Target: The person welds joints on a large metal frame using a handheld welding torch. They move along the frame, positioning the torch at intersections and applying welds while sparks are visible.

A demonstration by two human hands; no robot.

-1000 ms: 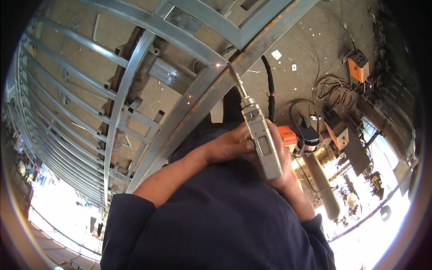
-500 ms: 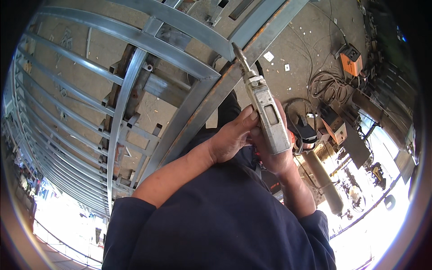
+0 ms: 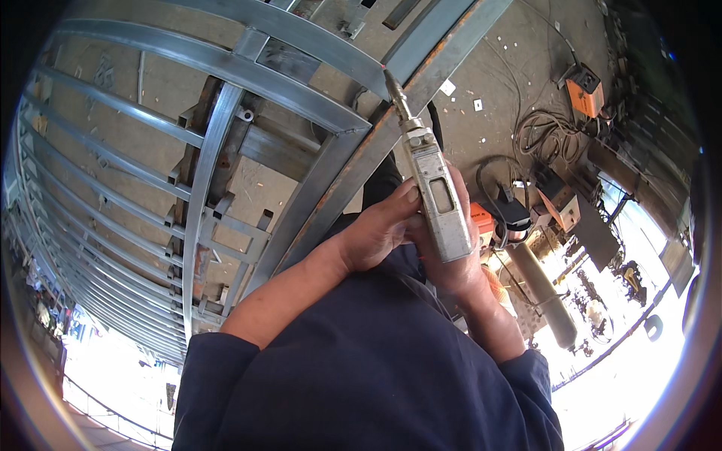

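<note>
A grey metal handheld laser welding gun (image 3: 430, 169) points away from me, its tapered nozzle near the corner of a steel tube frame (image 3: 323, 113). A small red dot shows at the nozzle tip. My right hand (image 3: 456, 272) is wrapped round the gun from below and the right; its fingers are mostly hidden under the body. Closed against the gun's left side is my left hand (image 3: 368, 239), thumb resting along the body. Beneath the nozzle runs a steel beam (image 3: 451, 56) with a rusty edge, crossing diagonally.
Parallel steel bars (image 3: 120, 150) spread across the left. On the floor at right stand an orange-and-black box (image 3: 585, 94), coiled cables (image 3: 549, 135) and a tan cylinder (image 3: 547, 304). Small white plates (image 3: 477, 105) lie scattered beyond the beam.
The gun has shifted slightly left with both hands, its nozzle now a little farther up and left. A red dot now shows at the tip.
</note>
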